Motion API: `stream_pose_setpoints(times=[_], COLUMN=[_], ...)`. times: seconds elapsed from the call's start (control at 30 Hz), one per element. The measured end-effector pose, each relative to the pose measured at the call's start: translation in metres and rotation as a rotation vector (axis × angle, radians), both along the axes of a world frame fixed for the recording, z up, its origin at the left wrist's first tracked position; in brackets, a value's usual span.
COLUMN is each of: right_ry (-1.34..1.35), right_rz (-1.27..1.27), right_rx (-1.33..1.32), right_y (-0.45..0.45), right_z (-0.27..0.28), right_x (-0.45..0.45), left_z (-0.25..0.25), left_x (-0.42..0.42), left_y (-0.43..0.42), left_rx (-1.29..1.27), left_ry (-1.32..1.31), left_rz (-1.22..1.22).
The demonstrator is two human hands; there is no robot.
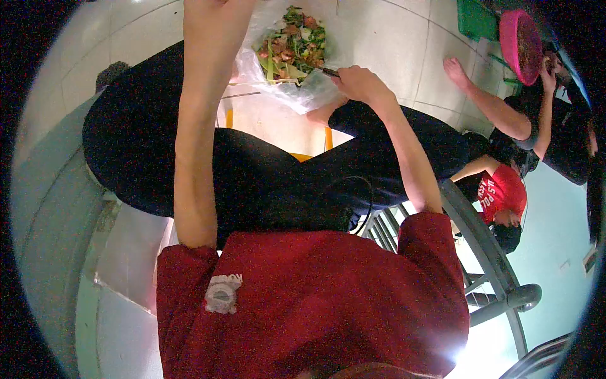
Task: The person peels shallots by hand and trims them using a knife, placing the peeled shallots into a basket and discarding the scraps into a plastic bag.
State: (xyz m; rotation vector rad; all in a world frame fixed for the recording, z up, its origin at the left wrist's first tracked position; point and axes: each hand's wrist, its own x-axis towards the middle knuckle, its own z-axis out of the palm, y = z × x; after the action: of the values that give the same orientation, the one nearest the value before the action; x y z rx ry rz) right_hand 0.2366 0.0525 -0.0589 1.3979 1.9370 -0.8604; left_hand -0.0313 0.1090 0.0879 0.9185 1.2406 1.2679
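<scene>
Dark tool (330,72) in right fingers (344,77), tip unclear, left hand (221,7) mostly cropped

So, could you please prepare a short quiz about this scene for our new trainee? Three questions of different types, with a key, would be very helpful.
1. Fill in: the vegetable pieces lie in a translucent plastic ____.
2. True or false: the pink basin is at the picture's upper right.
3. Which grip of the person wearing the camera holds the dark object: left or right?

Key
1. Bag.
2. True.
3. The right grip.
</scene>
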Motion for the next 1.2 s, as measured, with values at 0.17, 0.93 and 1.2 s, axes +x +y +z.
stream_pose_setpoints(times=[0.17, 0.93, 1.2], right_ry=[-0.121, 0.054, 0.356], right_rz=[-0.023, -0.150, -0.637], right_rx=[0.061, 0.055, -0.399], right_y=[0.006, -0.035, -0.093], right_z=[0.020, -0.054, -0.149], right_x=[0.001, -0.021, -0.035], left_z=[-0.017, -0.016, -0.001], left_x=[0.003, 0.003, 0.005], left_y=[0.003, 0.004, 0.004], left_rx=[0.064, 0.041, -0.049], left_ry=[0.024, 0.032, 0.057], left_rz=[-0.009, -0.037, -0.030])
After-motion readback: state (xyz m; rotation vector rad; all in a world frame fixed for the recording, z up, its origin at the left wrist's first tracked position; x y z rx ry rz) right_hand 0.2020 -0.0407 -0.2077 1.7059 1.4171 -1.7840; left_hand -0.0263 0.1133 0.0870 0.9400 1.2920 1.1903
